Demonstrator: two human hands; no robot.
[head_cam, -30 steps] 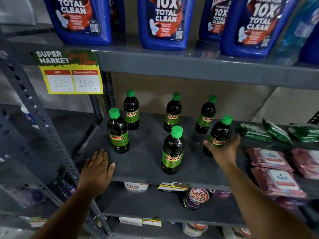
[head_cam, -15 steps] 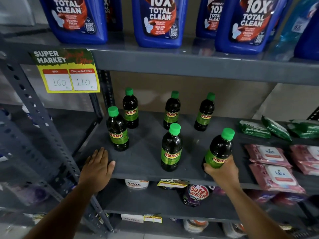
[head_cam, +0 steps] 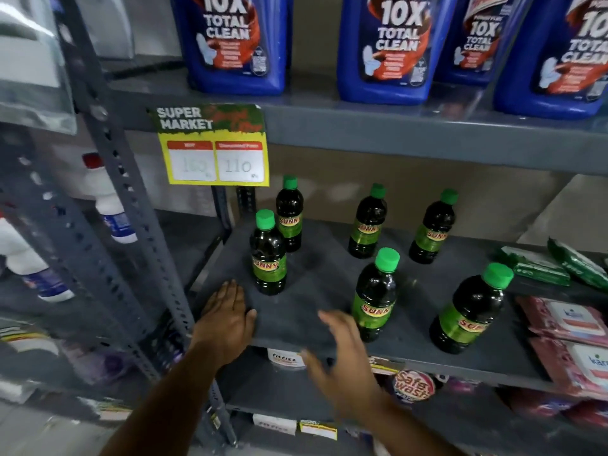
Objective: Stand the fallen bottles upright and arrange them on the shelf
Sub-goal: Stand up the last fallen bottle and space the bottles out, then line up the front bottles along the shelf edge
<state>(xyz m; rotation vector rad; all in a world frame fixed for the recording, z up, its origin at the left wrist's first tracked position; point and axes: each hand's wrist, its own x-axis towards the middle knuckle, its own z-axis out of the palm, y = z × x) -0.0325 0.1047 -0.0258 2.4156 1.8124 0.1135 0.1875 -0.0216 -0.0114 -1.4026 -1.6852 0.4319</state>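
Note:
Several dark Sunny bottles with green caps stand upright on the grey shelf [head_cam: 312, 278]: three in a back row, three nearer the front. The front right bottle [head_cam: 467, 311] stands alone near the shelf's edge. The front middle bottle [head_cam: 375, 297] is just right of my right hand [head_cam: 342, 366], which hovers in front of the shelf edge, blurred, fingers spread, holding nothing. My left hand [head_cam: 225, 319] lies flat on the shelf's front left corner, below the front left bottle [head_cam: 268, 255].
Big blue Total Clean jugs [head_cam: 381, 47] fill the shelf above, with a yellow price tag [head_cam: 215, 149] hanging from it. Green packets [head_cam: 539, 266] and pink wipe packs [head_cam: 566, 320] lie at the right. A perforated steel upright [head_cam: 131, 205] stands left. Jars sit on the shelf below.
My right hand has let go of the front right bottle, which now stands near the shelf edge, and has moved left and down. The view has swung left. My left hand stays put.

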